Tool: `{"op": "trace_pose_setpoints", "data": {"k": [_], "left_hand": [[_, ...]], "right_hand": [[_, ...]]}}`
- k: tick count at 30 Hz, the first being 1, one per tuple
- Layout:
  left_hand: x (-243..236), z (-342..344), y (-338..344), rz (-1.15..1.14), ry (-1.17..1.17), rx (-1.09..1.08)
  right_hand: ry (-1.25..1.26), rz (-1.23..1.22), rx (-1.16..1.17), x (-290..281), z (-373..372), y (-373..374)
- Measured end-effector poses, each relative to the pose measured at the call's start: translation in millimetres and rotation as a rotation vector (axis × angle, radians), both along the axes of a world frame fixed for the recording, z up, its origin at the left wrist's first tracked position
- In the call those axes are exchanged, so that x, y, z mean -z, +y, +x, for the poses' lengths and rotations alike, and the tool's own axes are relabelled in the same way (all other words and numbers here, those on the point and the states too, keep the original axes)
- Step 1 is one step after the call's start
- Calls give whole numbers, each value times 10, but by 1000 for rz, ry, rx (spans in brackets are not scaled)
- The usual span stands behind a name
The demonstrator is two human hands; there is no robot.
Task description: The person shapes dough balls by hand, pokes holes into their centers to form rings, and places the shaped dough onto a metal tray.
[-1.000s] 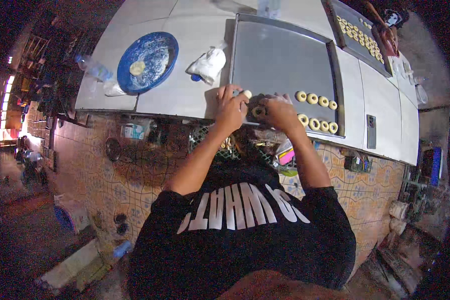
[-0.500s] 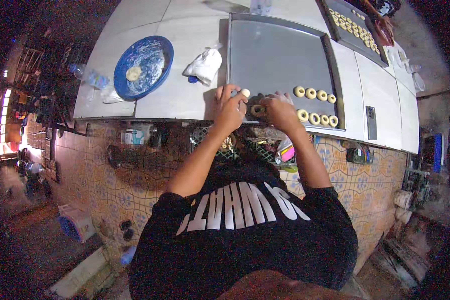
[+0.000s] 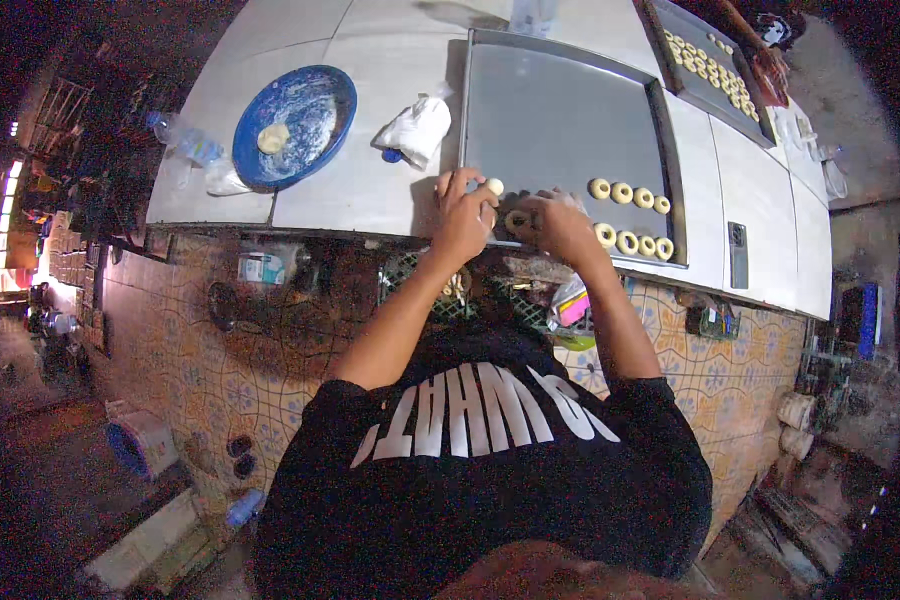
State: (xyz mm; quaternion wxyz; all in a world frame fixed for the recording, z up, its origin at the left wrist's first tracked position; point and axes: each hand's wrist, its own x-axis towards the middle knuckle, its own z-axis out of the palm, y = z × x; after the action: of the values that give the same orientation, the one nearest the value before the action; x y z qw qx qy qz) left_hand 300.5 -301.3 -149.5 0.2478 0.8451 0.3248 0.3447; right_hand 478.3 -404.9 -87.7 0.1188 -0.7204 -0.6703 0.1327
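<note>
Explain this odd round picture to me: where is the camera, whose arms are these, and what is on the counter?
The camera sits on a person's head and looks straight down, so the wide lens bends the edges. The two arms are that person's own. The left hand holds a small ball of dough; the right hand presses a dough ring onto a large grey baking tray. More rings lie in two short rows at its right. To the left are a white bag and a blue plate with a dough lump. A second tray of rings lies further back.
</note>
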Motion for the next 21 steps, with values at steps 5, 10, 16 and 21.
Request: {"op": "trace_pose_setpoints", "data": {"k": [5, 10, 16, 21], "left_hand": [[-43, 26, -31, -18, 37, -13], [-123, 41, -49, 2, 50, -33], [-110, 26, -29, -53, 6, -24], [-66, 17, -26, -23, 20, -35]], "right_hand": [[69, -88, -71, 47, 54, 71], [-55, -45, -183, 220, 186, 125], [-126, -170, -131, 18, 76, 164], [-101, -248, -280, -13, 116, 216]]}}
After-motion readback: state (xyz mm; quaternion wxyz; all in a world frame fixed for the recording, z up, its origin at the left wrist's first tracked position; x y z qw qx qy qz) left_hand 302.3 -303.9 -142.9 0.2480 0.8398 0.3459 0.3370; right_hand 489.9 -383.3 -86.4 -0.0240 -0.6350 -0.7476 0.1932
